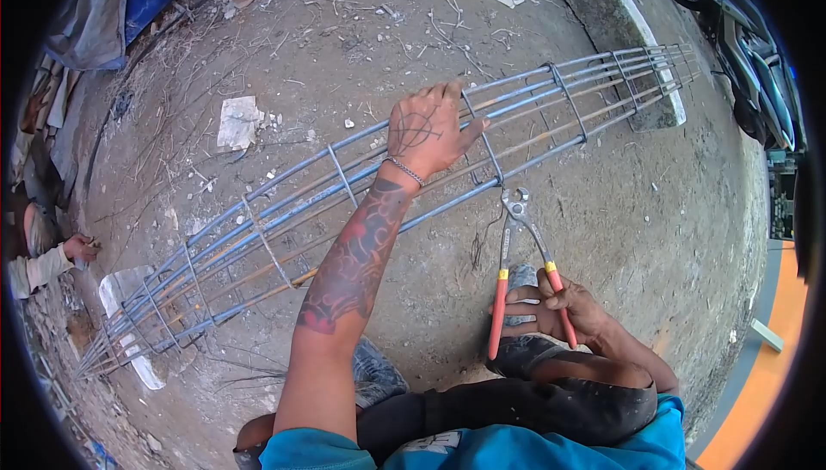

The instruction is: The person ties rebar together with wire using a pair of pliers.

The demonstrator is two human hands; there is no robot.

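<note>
A long cage of steel rebar (284, 212) lies across the dirt ground from lower left to upper right. My left hand (428, 130) rests on top of it and grips the upper bars near a stirrup (486, 147). My right hand (559, 302) is closed on the red-and-yellow handles of a pair of pincers (516, 242). The pincers' jaws (514, 203) sit against the near lower bar where the stirrup meets it, at a twist of tie wire.
Another person's hand and sleeve (60, 255) work at the cage's left end. A concrete slab (615, 18) lies under the far right end. A motorbike (731, 31) stands at upper right. Paper scraps (238, 119) and wire bits litter the ground.
</note>
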